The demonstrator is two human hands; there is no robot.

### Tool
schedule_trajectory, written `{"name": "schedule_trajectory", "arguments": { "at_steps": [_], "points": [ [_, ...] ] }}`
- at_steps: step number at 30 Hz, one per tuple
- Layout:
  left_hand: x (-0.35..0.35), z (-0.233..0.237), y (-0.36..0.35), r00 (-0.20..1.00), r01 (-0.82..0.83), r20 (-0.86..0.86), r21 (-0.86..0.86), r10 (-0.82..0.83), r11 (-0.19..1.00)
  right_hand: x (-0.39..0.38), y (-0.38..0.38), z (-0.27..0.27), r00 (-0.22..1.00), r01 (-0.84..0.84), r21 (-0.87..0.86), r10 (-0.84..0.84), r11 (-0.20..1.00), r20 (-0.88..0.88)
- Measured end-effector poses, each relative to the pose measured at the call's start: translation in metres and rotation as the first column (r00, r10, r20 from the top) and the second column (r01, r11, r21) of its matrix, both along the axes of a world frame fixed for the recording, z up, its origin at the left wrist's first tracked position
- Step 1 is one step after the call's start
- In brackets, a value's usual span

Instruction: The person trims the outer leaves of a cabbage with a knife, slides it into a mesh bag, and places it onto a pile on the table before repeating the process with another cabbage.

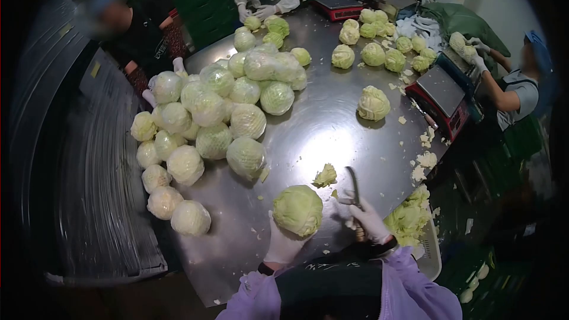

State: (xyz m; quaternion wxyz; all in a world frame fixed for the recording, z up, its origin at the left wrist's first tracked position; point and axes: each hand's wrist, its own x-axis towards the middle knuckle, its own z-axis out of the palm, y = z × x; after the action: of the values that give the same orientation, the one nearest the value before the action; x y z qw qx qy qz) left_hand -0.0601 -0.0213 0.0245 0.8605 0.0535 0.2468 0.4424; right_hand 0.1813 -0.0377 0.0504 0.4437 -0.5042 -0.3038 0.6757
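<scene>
A pale green cabbage rests in my left hand, which is gloved in white and cups it from below and the left, near the table's front edge. My right hand, also gloved, is closed round the handle of a knife. Its narrow, curved blade points up and away from me, to the right of the cabbage and apart from it. A cut-off piece of cabbage leaf lies on the metal table just beyond the cabbage.
Wrapped cabbages are piled at the left. A single cabbage and several more sit farther right. Trimmed leaves fill a white basket beside my right arm. Red scales stand at the right edge. Several co-workers surround the table.
</scene>
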Motion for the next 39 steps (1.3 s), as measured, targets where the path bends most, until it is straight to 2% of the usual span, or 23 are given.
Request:
{"name": "schedule_trajectory", "arguments": {
  "at_steps": [3,4,5,7,8,9,10,11,13,15,17,18,22,25,27,29,30,32,33,35,36,38,39],
  "points": [
    [-0.008,0.029,-0.001,0.991,0.122,-0.059,0.006,-0.122,0.992,-0.026,0.010,-0.040,0.904,-0.120,0.237,0.205,0.964,-0.374],
    [-0.021,0.027,0.001,0.852,0.370,-0.466,0.215,-0.238,0.904,-0.032,0.012,-0.041,0.894,-0.053,0.017,0.055,0.998,-0.444],
    [-0.032,0.024,0.001,0.567,0.637,-0.803,0.284,-0.186,0.716,-0.038,0.012,-0.042,0.870,0.004,-0.209,-0.106,0.978,-0.481],
    [-0.038,0.025,0.002,0.524,0.568,-0.833,0.190,-0.174,0.801,-0.046,0.017,-0.022,0.832,0.010,-0.313,-0.182,0.950,-0.525],
    [-0.037,0.033,0.005,0.494,0.551,-0.861,0.420,0.124,0.721,-0.047,0.018,-0.013,0.795,-0.006,-0.416,-0.248,0.909,-0.553],
    [-0.035,0.038,0.008,0.451,0.541,-0.789,0.613,0.417,0.576,-0.048,0.016,-0.009,0.799,-0.012,-0.419,-0.243,0.908,-0.549],
    [-0.028,0.032,0.009,0.600,0.498,-0.737,0.648,0.311,0.576,-0.051,0.015,-0.007,0.900,-0.053,-0.295,-0.083,0.954,-0.428],
    [-0.025,0.030,0.008,0.595,0.490,-0.739,0.645,0.316,0.587,-0.054,0.012,-0.007,0.958,-0.122,-0.174,0.071,0.977,-0.278],
    [-0.022,0.029,0.013,0.485,0.583,-0.793,0.608,0.370,0.539,-0.053,0.007,-0.041,0.926,-0.159,-0.216,0.069,0.963,-0.371],
    [-0.022,0.015,0.017,0.614,0.456,-0.738,0.621,0.279,0.638,-0.046,0.006,-0.047,0.887,-0.192,-0.260,0.054,0.946,-0.459],
    [-0.020,0.012,0.023,0.859,0.119,-0.486,0.497,0.162,0.860,-0.037,0.004,-0.028,0.964,-0.207,-0.236,0.157,0.950,-0.214],
    [-0.019,0.011,0.025,0.901,0.098,-0.414,0.484,0.129,0.870,-0.034,0.003,-0.029,0.950,-0.160,-0.180,0.101,0.971,-0.296],
    [-0.021,-0.010,0.017,0.995,-0.045,-0.085,0.103,0.054,0.994,-0.034,0.013,-0.025,0.998,-0.025,-0.284,0.006,0.958,-0.065],
    [-0.020,-0.010,0.018,0.988,-0.121,0.090,-0.037,0.124,0.992,-0.061,0.027,-0.067,0.981,0.020,-0.219,-0.061,0.975,-0.182],
    [-0.023,-0.012,0.016,0.985,-0.136,0.104,-0.035,0.139,0.990,-0.079,0.037,-0.093,0.951,-0.112,-0.193,0.049,0.975,-0.305],
    [-0.026,-0.015,0.018,0.982,-0.147,0.118,-0.019,0.148,0.989,-0.104,0.044,-0.118,0.957,-0.035,-0.156,-0.013,0.987,-0.291],
    [-0.029,-0.019,0.018,0.982,-0.158,-0.087,0.107,0.167,0.982,-0.101,0.046,-0.115,0.957,-0.038,-0.147,-0.007,0.988,-0.290],
    [-0.032,-0.022,0.020,0.850,-0.148,-0.438,0.331,0.291,0.932,-0.082,0.050,-0.103,0.985,0.067,-0.291,-0.110,0.954,-0.133],
    [-0.032,-0.023,0.022,0.852,-0.154,-0.432,0.335,0.296,0.930,-0.066,0.050,-0.128,0.977,0.086,-0.190,-0.120,0.978,-0.178],
    [-0.029,-0.027,0.020,0.598,0.059,-0.716,0.489,0.361,0.871,-0.041,0.051,-0.092,1.000,0.021,-0.263,-0.023,0.965,-0.004],
    [-0.025,-0.029,0.018,0.605,0.062,-0.715,0.480,0.350,0.875,-0.027,0.049,-0.087,0.997,-0.054,-0.237,0.065,0.970,0.039],
    [-0.014,-0.030,0.018,0.205,0.333,-0.891,0.454,0.406,0.827,-0.025,0.042,-0.068,0.969,-0.111,-0.129,0.137,0.985,0.207],
    [-0.007,-0.029,0.018,0.214,0.341,-0.893,0.449,0.397,0.826,-0.027,0.036,-0.056,0.908,-0.199,-0.025,0.194,0.980,0.371]
  ]
}}
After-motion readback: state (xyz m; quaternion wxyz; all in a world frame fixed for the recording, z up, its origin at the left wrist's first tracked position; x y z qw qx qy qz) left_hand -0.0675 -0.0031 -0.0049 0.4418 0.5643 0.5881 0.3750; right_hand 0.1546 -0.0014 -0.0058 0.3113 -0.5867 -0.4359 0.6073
